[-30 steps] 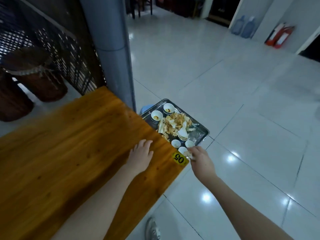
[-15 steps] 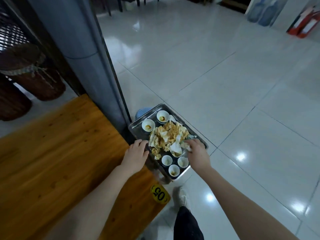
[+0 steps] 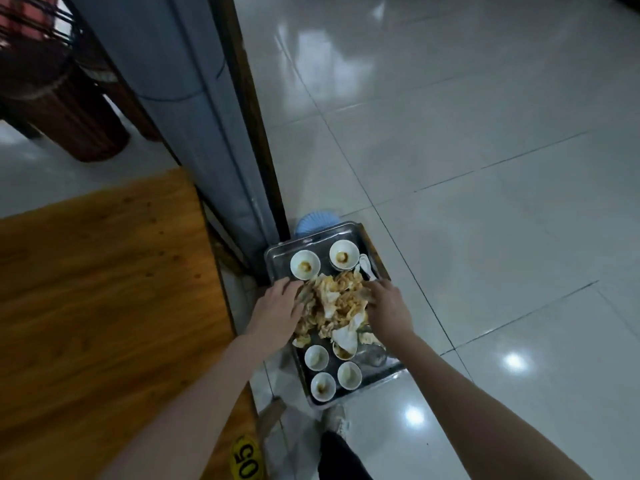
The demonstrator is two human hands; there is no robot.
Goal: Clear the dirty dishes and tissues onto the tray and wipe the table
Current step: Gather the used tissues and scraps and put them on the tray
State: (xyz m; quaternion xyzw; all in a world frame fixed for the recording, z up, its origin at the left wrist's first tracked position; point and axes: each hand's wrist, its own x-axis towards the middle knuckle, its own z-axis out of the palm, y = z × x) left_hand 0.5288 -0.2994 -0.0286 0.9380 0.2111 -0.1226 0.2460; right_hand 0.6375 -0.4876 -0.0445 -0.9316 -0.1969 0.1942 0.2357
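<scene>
Pale floor tiles (image 3: 485,133) frame the tray (image 3: 346,227), where tissues (image 3: 337,299) heap between both hands: the left hand (image 3: 278,308) lays straight fingers (image 3: 292,289) against them, likely corralling strays, while the right hand (image 3: 389,308) buries its fingertips in the pile, grip unclear.

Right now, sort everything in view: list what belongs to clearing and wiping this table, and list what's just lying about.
Belongs to the job: metal tray, small white bowls, heap of soiled tissues, white spoon, wooden table, left hand and right hand at the heap.
Just lying about: grey pillar, dark woven basket, blue ribbed thing behind the tray, yellow 05 tag.
</scene>
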